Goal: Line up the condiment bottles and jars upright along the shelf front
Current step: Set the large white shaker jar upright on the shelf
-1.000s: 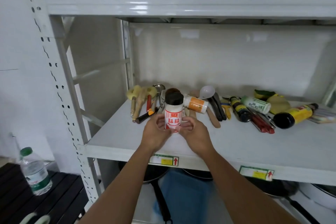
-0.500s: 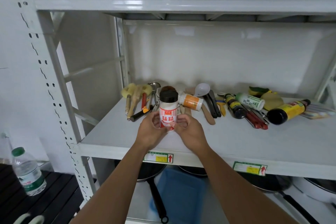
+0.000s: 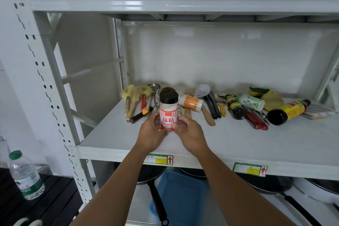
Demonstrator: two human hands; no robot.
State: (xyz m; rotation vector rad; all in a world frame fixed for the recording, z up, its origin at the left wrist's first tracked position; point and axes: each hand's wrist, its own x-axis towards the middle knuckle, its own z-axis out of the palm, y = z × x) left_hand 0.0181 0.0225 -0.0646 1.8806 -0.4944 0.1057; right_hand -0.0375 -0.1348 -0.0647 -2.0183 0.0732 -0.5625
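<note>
A white seasoning jar (image 3: 168,111) with a black lid and a red label stands upright above the white shelf (image 3: 238,141), held from both sides by my left hand (image 3: 151,133) and my right hand (image 3: 189,135). Behind it an orange-labelled white jar (image 3: 191,102) lies on its side. Further right lie a small dark sauce bottle (image 3: 235,107), a white and green bottle (image 3: 250,102) and a large dark bottle with a yellow label (image 3: 288,112), all on their sides.
Wooden brushes and utensils (image 3: 136,101) lie at the back left, spatulas and a white ladle (image 3: 209,102) in the middle, red-handled tools (image 3: 255,121) and sponges (image 3: 266,95) to the right. Pans (image 3: 156,198) sit on the lower shelf. A water bottle (image 3: 24,176) stands at the lower left.
Both hands keep hold of the upright seasoning jar, which stays between them near the middle of the shelf; only the view shifts slightly.
</note>
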